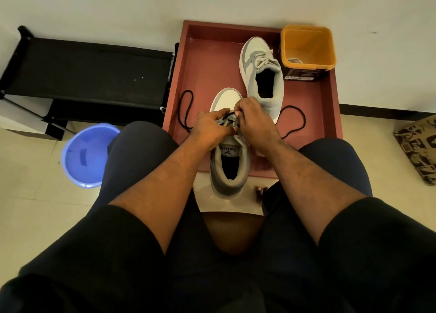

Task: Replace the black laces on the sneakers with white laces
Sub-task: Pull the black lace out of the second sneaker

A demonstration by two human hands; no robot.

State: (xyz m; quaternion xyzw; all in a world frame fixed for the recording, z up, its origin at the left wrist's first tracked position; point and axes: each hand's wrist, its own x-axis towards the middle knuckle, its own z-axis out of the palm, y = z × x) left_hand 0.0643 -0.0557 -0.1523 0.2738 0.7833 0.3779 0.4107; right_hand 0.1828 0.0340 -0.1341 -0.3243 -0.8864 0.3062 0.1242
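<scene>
A grey-and-white sneaker (230, 168) lies between my knees, its toe on the red tray (207, 76). Its black lace (185, 110) loops out to the left and another loop of the same black lace shows on the right. My left hand (210, 127) and my right hand (256, 121) meet over the eyelets, both pinching the black lace. A second sneaker (264, 76) with a white lace tied stands further back on the tray. An orange tub (308, 48) holds a white lace (295, 60).
A black shoe rack (89, 74) stands to the left against the wall. A blue plastic basin (87, 154) sits on the floor by my left knee. A patterned cardboard box (420, 147) lies at the right. I sit on a brown stool (232, 232).
</scene>
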